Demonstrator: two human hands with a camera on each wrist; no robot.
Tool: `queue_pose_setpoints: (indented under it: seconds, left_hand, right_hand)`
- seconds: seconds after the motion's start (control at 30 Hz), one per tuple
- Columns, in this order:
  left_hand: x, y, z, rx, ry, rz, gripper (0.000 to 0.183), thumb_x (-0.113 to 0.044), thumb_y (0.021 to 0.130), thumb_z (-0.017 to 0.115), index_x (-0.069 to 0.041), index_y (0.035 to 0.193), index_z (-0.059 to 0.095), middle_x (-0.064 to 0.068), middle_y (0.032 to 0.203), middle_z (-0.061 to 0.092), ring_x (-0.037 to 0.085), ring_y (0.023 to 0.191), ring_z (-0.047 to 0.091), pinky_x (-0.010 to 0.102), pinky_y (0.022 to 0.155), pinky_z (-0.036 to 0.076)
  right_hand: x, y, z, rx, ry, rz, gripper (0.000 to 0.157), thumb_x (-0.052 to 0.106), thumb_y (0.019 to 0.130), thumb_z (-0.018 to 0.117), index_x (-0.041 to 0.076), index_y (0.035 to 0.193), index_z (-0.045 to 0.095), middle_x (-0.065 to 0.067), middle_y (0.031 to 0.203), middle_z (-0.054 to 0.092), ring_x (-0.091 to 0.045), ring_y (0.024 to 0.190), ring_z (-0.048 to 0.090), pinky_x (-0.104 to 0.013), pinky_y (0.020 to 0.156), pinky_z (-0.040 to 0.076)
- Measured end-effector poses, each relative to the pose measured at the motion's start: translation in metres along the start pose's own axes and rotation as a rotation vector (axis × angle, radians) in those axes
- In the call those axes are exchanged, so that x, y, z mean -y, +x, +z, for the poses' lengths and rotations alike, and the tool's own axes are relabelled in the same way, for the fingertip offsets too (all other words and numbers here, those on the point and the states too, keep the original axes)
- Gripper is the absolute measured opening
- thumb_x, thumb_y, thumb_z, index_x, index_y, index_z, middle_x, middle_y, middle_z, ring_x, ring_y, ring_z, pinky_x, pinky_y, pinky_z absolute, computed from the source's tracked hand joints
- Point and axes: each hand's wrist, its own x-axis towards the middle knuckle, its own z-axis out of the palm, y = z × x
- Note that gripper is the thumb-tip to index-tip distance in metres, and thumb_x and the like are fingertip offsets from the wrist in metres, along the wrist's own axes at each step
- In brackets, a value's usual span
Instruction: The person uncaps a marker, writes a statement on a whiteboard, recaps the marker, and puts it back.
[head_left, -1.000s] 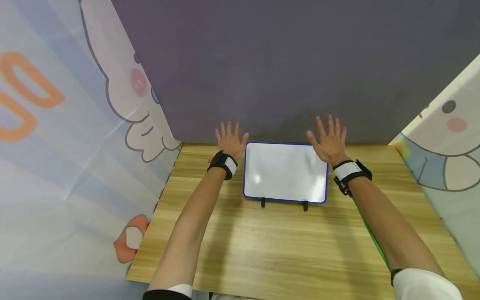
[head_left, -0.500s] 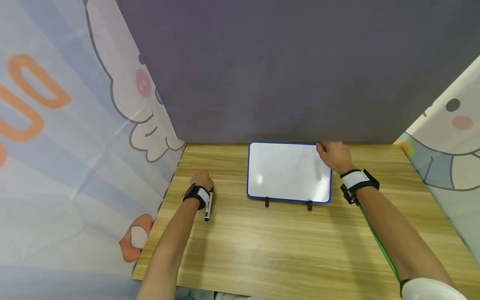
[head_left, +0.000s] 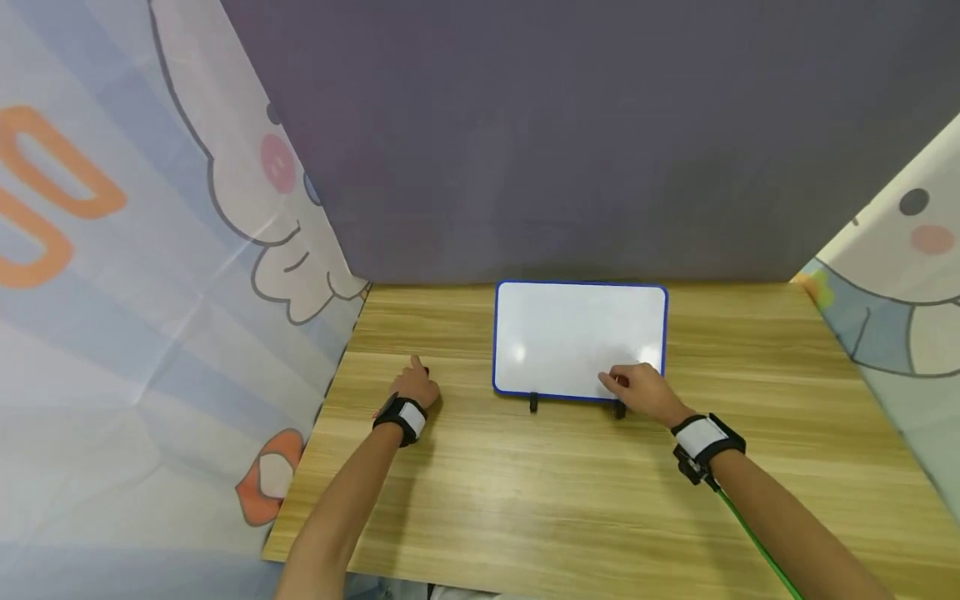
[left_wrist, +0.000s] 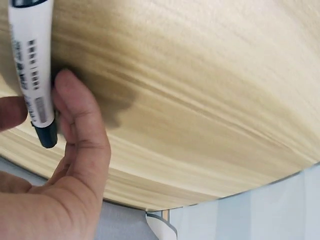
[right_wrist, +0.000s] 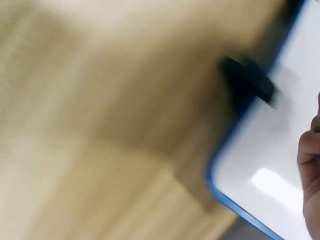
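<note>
My left hand [head_left: 415, 387] is over the left part of the table, thumb and fingers pinching a whiteboard marker [left_wrist: 32, 62]. In the left wrist view the marker has a white barrel with small dark print and a dark end; its upper end leaves the frame. The head view shows only its dark tip past the hand. My right hand [head_left: 637, 392], fingers loosely bent and nothing seen in them, is over the lower right part of a small whiteboard [head_left: 573, 337] with a blue frame. In the right wrist view only part of that hand [right_wrist: 311, 165] shows.
Two black feet, a left one [head_left: 533, 403] and a right one [right_wrist: 247, 80], stick out at the whiteboard's lower edge. A wooden table [head_left: 480, 500] lies beneath. Behind it rises a dark grey panel [head_left: 525, 142]; printed cartoon sheets [head_left: 172, 333] hang at both sides.
Both hands began spread wide beside the whiteboard. The left went down and left onto the marker, and its grip has shifted. The right went from the top right corner to the lower edge.
</note>
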Motion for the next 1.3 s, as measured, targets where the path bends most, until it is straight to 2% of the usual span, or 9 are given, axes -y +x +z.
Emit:
queue_pose_setpoints:
  seconds: [0.1, 0.23, 0.37, 0.53, 0.67, 0.77, 0.9, 1.17, 1.3]
  left_hand:
    - [-0.002, 0.001, 0.000, -0.012, 0.001, 0.023, 0.064, -0.020, 0.091, 0.046, 0.004, 0.144, 0.017, 0.029, 0.117, 0.056, 0.042, 0.083, 0.061, 0.047, 0.072, 0.051]
    - [-0.006, 0.007, -0.001, -0.024, 0.016, 0.058, 0.062, -0.017, 0.090, 0.046, 0.006, 0.142, 0.022, 0.027, 0.109, 0.061, 0.040, 0.080, 0.062, 0.046, 0.071, 0.052]
    - [-0.012, 0.009, -0.001, -0.013, 0.019, 0.082, 0.058, -0.014, 0.087, 0.047, 0.006, 0.139, 0.027, 0.021, 0.088, 0.065, 0.032, 0.064, 0.060, 0.039, 0.055, 0.047]
    - [-0.027, 0.001, 0.005, 0.012, -0.071, 0.154, 0.054, -0.012, 0.084, 0.047, 0.007, 0.133, 0.034, 0.011, 0.062, 0.057, 0.020, 0.046, 0.046, 0.028, 0.040, 0.032]
    - [-0.044, -0.012, 0.008, 0.048, -0.196, 0.179, 0.049, -0.014, 0.083, 0.051, 0.006, 0.126, 0.038, 0.012, 0.065, 0.056, 0.019, 0.044, 0.051, 0.025, 0.036, 0.038]
    - [-0.060, -0.024, 0.005, 0.101, -0.285, 0.182, 0.044, -0.015, 0.083, 0.054, 0.004, 0.120, 0.041, 0.014, 0.069, 0.060, 0.022, 0.045, 0.057, 0.026, 0.037, 0.044]
    - [-0.080, -0.035, -0.003, 0.142, -0.346, 0.242, 0.033, -0.015, 0.084, 0.054, 0.000, 0.112, 0.044, 0.010, 0.069, 0.060, 0.024, 0.050, 0.062, 0.025, 0.040, 0.047]
    - [-0.125, -0.048, -0.022, 0.206, -0.511, 0.347, 0.046, -0.017, 0.091, 0.052, -0.001, 0.133, 0.040, 0.013, 0.076, 0.063, 0.026, 0.062, 0.068, 0.027, 0.050, 0.053]
    - [-0.150, -0.043, -0.025, 0.216, -0.655, 0.343, 0.041, -0.016, 0.092, 0.050, 0.001, 0.130, 0.043, 0.016, 0.082, 0.066, 0.021, 0.060, 0.069, 0.036, 0.061, 0.057]
  right_hand:
    - [-0.005, -0.006, 0.009, 0.021, 0.032, 0.005, 0.039, 0.032, 0.094, 0.053, 0.016, 0.059, 0.048, 0.008, 0.052, 0.037, -0.006, 0.048, 0.035, -0.020, 0.047, 0.029]
    - [-0.006, -0.003, 0.008, -0.026, 0.040, 0.012, 0.041, 0.034, 0.094, 0.052, 0.016, 0.058, 0.046, 0.007, 0.052, 0.036, -0.007, 0.048, 0.036, -0.021, 0.048, 0.029]
    - [-0.003, 0.001, 0.002, -0.048, 0.047, 0.000, 0.043, 0.033, 0.095, 0.052, 0.015, 0.057, 0.044, 0.007, 0.051, 0.035, -0.008, 0.047, 0.034, -0.020, 0.047, 0.028]
    - [-0.001, 0.001, 0.003, -0.045, 0.073, -0.019, 0.043, 0.033, 0.095, 0.050, 0.015, 0.057, 0.043, 0.007, 0.051, 0.034, -0.007, 0.046, 0.033, -0.020, 0.047, 0.028]
    - [-0.001, 0.001, 0.008, -0.046, 0.081, -0.033, 0.044, 0.035, 0.096, 0.049, 0.015, 0.057, 0.044, 0.007, 0.050, 0.036, -0.006, 0.045, 0.034, -0.020, 0.047, 0.028]
    - [0.003, 0.004, 0.007, -0.039, 0.072, -0.040, 0.044, 0.035, 0.096, 0.050, 0.016, 0.056, 0.045, 0.008, 0.049, 0.037, -0.006, 0.045, 0.035, -0.020, 0.046, 0.029]
    - [0.013, 0.012, 0.002, -0.045, 0.073, -0.060, 0.042, 0.034, 0.095, 0.051, 0.017, 0.056, 0.047, 0.008, 0.050, 0.037, -0.007, 0.046, 0.035, -0.020, 0.047, 0.029]
    - [0.033, 0.030, -0.002, -0.025, 0.117, -0.105, 0.042, 0.037, 0.096, 0.049, 0.014, 0.061, 0.054, 0.007, 0.051, 0.039, -0.008, 0.047, 0.037, -0.022, 0.047, 0.031]
    - [0.045, 0.038, -0.007, -0.014, 0.138, -0.133, 0.041, 0.040, 0.096, 0.046, 0.007, 0.083, 0.066, 0.001, 0.062, 0.054, -0.009, 0.056, 0.045, -0.023, 0.051, 0.038]
